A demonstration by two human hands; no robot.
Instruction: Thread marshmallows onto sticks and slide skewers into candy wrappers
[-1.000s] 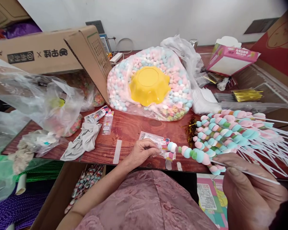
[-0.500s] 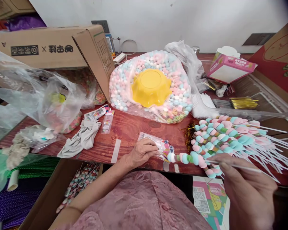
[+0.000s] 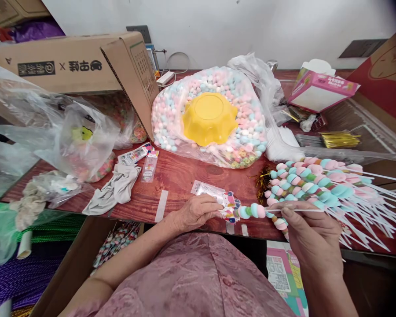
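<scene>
My right hand (image 3: 312,231) pinches the white stick of a marshmallow skewer (image 3: 252,211), threaded with blue, pink and green pieces. The skewer lies level and points left, its tip at the mouth of a clear printed bag (image 3: 229,200); how far it is inside, I cannot tell. My left hand (image 3: 199,212) is closed on the bag's edge, fingertips together. Behind my right hand lies a pile of finished marshmallow skewers (image 3: 312,182) with their sticks to the right.
A big plastic bag of marshmallows (image 3: 171,119) carries an upturned yellow bowl (image 3: 209,116). Grey gloves (image 3: 117,187) and printed bags (image 3: 150,165) lie left. A cardboard box (image 3: 75,61) stands behind them. Gold twist ties (image 3: 341,139) and a pink carton (image 3: 321,90) are at right.
My right hand has moved left with the skewer, bringing its tip further towards the bag. My left hand stays at the bag's edge.
</scene>
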